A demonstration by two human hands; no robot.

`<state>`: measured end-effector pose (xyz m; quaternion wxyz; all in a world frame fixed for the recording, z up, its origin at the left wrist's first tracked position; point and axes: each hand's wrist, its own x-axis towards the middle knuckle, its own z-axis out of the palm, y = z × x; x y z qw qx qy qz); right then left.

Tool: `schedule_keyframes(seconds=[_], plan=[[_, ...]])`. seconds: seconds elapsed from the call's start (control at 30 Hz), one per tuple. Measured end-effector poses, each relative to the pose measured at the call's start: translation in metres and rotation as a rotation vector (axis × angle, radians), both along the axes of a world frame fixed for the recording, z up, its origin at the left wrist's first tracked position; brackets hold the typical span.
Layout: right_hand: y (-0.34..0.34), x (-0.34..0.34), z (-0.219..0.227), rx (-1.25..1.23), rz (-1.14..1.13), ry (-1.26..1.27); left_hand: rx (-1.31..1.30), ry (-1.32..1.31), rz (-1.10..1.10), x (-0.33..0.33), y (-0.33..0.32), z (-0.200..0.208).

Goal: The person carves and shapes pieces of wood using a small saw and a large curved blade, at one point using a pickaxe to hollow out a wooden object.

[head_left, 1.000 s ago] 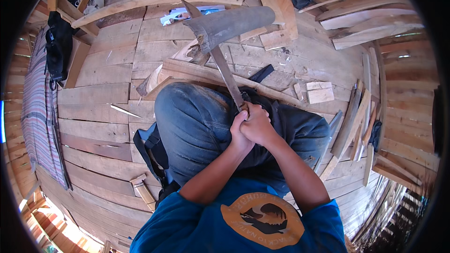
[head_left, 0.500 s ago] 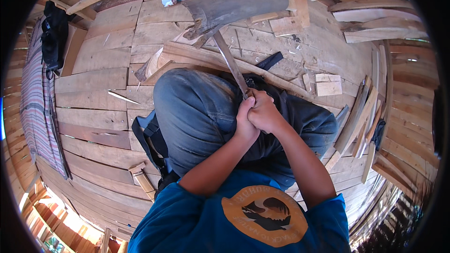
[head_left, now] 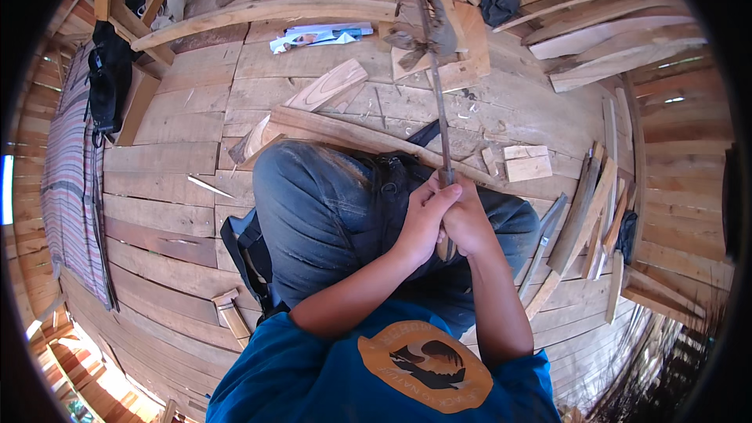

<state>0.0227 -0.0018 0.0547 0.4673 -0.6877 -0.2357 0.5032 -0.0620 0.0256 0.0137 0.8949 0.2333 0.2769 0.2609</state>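
Observation:
Both my hands are wrapped round the wooden handle of a machete (head_left: 438, 98), whose long, narrow blade points away from me. My left hand (head_left: 423, 215) and my right hand (head_left: 468, 219) overlap in front of my lap, and the handle's butt shows below them. At the far end, a rough grey-brown chunk of wood (head_left: 445, 35) is on the blade, which reaches past it. How deep the blade sits in it I cannot tell. A long cut timber (head_left: 345, 131) lies just beyond my bent legs.
Small pale wood blocks (head_left: 527, 164) and shavings lie on the plank floor (head_left: 160, 158). Boards lean at right (head_left: 576, 211), with more stacked planks (head_left: 619, 39) at the far right. Blue-and-white packaging (head_left: 321, 37) lies ahead, and a striped mat (head_left: 74, 188) at left.
The machete has swung from slanting left to nearly straight ahead, carrying the wood chunk farther away and to the right. The chunk now shows more end-on. Both hands keep their grip.

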Motion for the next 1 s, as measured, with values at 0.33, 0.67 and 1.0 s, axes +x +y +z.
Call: schedule_keyframes(seconds=[0.33,0.67,1.0], plan=[[-0.063,0.038,0.007,0.207,-0.327,0.263,0.146,0.171,-0.261,0.049,-0.035,0.046],[-0.110,0.048,-0.004,0.131,-0.410,0.497,0.296,0.127,-0.665,0.053,-0.046,0.007],[-0.196,0.067,-0.014,0.004,-0.442,0.429,1.814,0.631,-0.435,0.059,0.092,-0.039]])
